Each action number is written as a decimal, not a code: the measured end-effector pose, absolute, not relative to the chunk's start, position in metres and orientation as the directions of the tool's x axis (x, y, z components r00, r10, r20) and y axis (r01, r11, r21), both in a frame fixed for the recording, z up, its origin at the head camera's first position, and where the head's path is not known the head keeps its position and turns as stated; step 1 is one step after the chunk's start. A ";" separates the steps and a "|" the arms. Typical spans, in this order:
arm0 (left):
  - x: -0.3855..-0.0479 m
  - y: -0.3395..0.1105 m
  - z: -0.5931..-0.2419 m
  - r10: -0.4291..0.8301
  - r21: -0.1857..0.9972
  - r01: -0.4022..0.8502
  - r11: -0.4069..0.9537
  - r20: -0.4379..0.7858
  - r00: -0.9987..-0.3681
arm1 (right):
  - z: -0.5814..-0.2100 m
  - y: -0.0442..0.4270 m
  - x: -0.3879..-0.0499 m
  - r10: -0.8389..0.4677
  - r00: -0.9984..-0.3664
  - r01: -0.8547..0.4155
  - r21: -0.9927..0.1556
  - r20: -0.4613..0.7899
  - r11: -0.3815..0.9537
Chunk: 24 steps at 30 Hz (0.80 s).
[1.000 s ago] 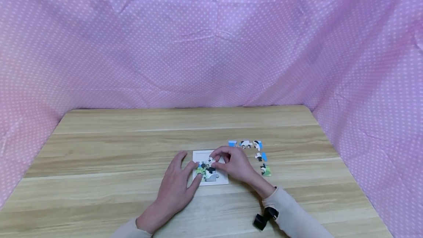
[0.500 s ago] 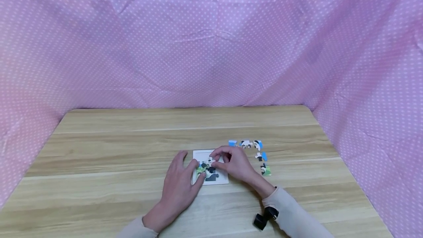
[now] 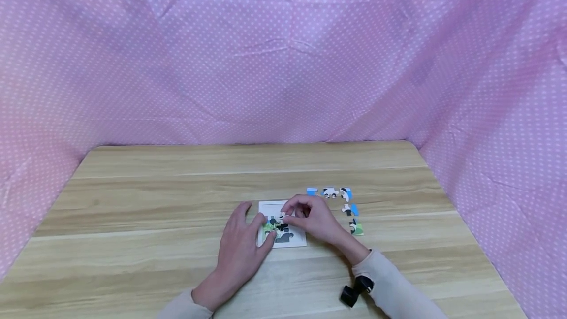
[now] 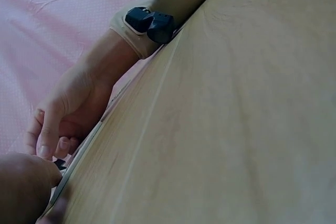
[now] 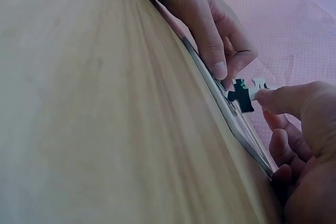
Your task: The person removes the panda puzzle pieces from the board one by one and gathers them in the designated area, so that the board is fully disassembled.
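Little's changed in the last sec: L hand (image 3: 239, 247) slid a touch right along the board (image 3: 270, 205), centre of frame, while R hand (image 3: 316, 220) kept approx. the same spot, so prob. the fit's still being worked out. L fingers loosely spread, index tip + thumb at the board's left side. R thumb + index pinch a puzzle piece (image 5: 243, 99) over the board; R wrist view shows it tilted, dark w/ white and green, whereas head view mostly hides it. L wrist view gives just a dark sliver, lower left. Head view alone shows the loose pieces (image 3: 330, 193), right of centre.
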<state>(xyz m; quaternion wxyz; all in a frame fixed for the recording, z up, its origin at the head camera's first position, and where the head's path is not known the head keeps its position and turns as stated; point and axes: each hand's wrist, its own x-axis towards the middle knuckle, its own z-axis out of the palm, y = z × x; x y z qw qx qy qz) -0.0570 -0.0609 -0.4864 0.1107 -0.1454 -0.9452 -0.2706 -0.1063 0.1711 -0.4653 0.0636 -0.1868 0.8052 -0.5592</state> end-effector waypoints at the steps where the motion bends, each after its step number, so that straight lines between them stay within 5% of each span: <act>1: -0.057 -0.061 -0.486 0.214 0.481 0.331 0.812 0.282 -0.935 | -0.465 0.171 -0.106 -0.375 -0.921 -0.227 -0.925 0.103 0.304; 12: -0.055 -0.061 -0.484 0.224 0.475 0.351 0.807 0.305 -0.926 | -0.466 0.170 -0.107 -0.343 -0.933 -0.225 -0.919 0.107 0.325; 24: -0.054 -0.062 -0.485 0.214 0.487 0.343 0.803 0.301 -0.929 | -0.448 0.179 -0.105 -0.210 -0.978 -0.066 -0.931 -0.012 0.358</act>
